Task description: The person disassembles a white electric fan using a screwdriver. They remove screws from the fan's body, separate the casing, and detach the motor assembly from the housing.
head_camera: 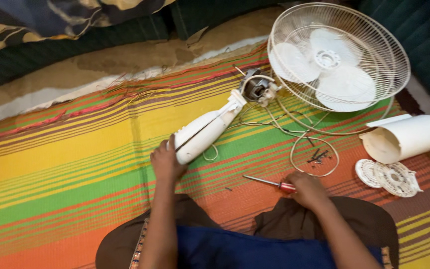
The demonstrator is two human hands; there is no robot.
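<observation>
A white fan with a wire cage [338, 56] lies on the striped mat, its bare motor [258, 88] exposed at the neck. My left hand [165, 162] grips the lower end of the white fan stem [206, 130]. My right hand [308, 189] holds a red-handled screwdriver [269, 183], its metal shaft pointing left, flat on the mat. A white cord [304, 144] loops between the motor and my right hand, beside several small dark screws [317, 156].
A white plastic housing cover [407, 137] lies on its side at the right, with white round grille pieces [389, 177] in front of it. The striped woven mat [65, 169] stretches left. Dark upholstery and a patterned cloth [51, 20] border the far side.
</observation>
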